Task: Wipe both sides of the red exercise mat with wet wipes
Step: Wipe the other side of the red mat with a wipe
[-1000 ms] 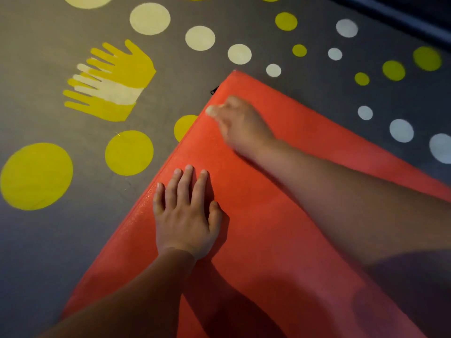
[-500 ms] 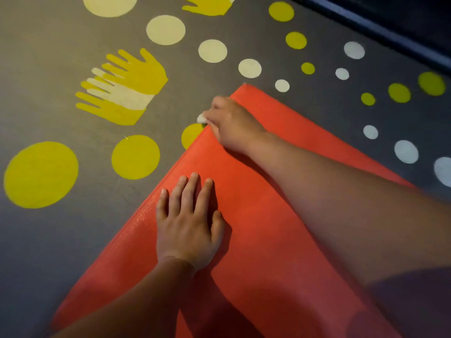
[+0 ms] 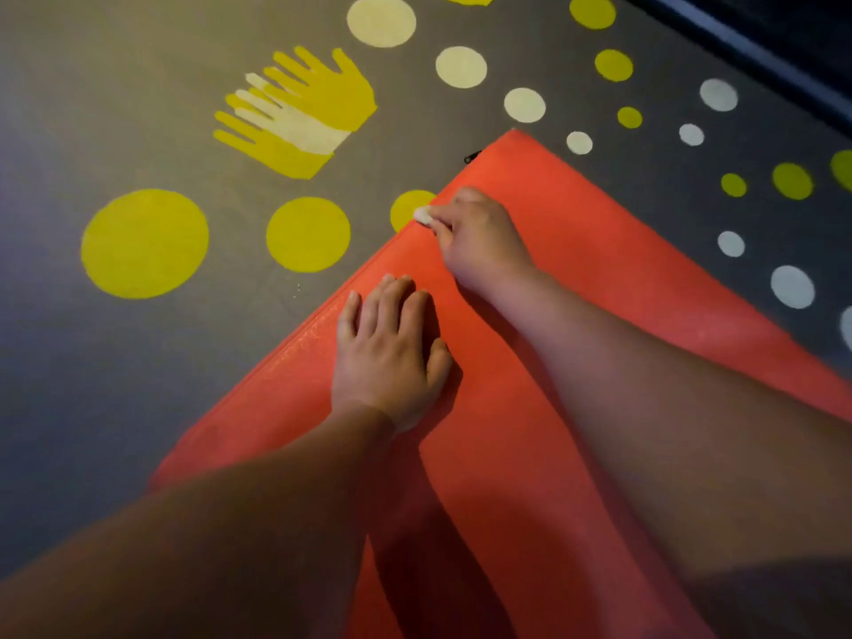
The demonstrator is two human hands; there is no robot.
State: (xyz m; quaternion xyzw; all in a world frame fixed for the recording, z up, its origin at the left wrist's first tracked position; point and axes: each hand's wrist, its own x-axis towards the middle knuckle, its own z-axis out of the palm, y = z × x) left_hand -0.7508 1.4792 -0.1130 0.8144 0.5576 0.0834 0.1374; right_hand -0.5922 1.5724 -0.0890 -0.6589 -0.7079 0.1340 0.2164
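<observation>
The red exercise mat [image 3: 599, 251] lies flat on the grey floor, one corner pointing away from me. My left hand [image 3: 392, 357] rests flat on it near the left edge, fingers straight and together. My right hand [image 3: 475, 237] is curled round a small white wet wipe [image 3: 422, 214] and holds it against the mat's left edge, just ahead of my left hand. Only a small end of the wipe shows past the fingers.
The grey floor [image 3: 115, 408] carries yellow and white dots and a painted handprint motif [image 3: 299, 117] to the left. A small dark tab [image 3: 472, 156] sticks out by the mat's far corner. A dark raised strip [image 3: 760, 53] runs along the top right.
My right hand with the wipe has slid back along the mat's left edge towards me, from near the far corner to just ahead of my left hand. The left hand stays pressed down.
</observation>
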